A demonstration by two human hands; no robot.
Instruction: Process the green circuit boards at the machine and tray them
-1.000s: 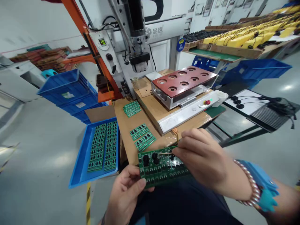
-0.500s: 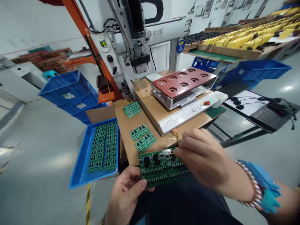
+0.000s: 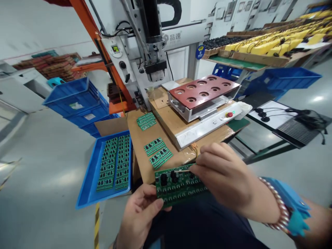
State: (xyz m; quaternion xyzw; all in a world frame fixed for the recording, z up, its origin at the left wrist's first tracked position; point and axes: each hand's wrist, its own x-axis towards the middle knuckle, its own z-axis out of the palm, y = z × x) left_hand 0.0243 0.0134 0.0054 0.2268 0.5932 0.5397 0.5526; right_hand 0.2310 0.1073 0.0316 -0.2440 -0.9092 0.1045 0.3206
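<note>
blue tray [image 3: 89, 178] holds green boards [image 3: 107, 164]

Serves as a brown-covered desk [image 3: 137, 145], with clear tape [image 3: 190, 155] along part of the near edge. Carries a cluster of green circuit boards [image 3: 146, 121] toward the far left. Holds, nearer the front, two component-bearing circuit boards [image 3: 155, 146] just beside each other, both at a slant. Supports the machine base [image 3: 167, 119] to their right, with a white control panel [image 3: 204, 125] along its near side.

Held board [image 3: 176, 189] — slightly rightward, slightly lower
</note>
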